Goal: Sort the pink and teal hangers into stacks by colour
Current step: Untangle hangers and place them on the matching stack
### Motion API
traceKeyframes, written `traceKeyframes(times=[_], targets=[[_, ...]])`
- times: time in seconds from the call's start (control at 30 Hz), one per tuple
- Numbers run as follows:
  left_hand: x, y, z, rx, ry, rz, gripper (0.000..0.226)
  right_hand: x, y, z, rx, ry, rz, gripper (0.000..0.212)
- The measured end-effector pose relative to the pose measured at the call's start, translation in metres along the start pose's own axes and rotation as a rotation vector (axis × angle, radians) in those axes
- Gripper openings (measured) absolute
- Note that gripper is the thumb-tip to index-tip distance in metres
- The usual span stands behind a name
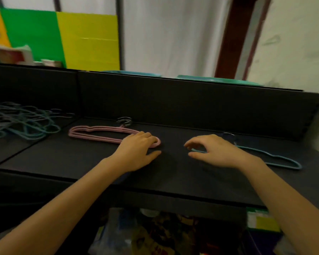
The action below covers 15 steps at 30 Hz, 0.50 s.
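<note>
- Pink hangers (99, 134) lay in a neat stack on the black counter (173, 172), hooks toward the back wall.
- One teal hanger (276, 159) lay alone to the right, seemingly starting the second stack. A tangled pile (22, 122), mostly teal, sat unsorted at far left, so much of the sorting seemed left.
- Left hand (138, 150) rested flat, fingers straight, on the pink stack's right end.
- Right hand (215, 150) hovered over the teal hanger's left end, fingers loosely curled, gripping nothing.
</note>
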<state>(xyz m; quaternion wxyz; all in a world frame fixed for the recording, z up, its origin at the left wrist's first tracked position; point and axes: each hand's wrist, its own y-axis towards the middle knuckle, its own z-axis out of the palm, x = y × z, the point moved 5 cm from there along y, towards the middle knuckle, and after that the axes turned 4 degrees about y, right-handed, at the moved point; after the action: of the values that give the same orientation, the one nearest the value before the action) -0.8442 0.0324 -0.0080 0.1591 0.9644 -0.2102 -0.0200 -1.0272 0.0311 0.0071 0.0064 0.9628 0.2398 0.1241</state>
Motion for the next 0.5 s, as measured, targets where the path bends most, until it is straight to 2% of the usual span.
traceKeyframes(times=[0.23,0.5], targets=[[0.130,-0.098,-0.024,-0.019,0.107,-0.317,0.046,0.117,0.073,0.032,0.029,-0.010,-0.204,0.041],[0.265,-0.217,-0.057,0.016,0.191,-0.468,0.044,0.265,0.135,0.073,0.014,0.000,-0.336,0.042]])
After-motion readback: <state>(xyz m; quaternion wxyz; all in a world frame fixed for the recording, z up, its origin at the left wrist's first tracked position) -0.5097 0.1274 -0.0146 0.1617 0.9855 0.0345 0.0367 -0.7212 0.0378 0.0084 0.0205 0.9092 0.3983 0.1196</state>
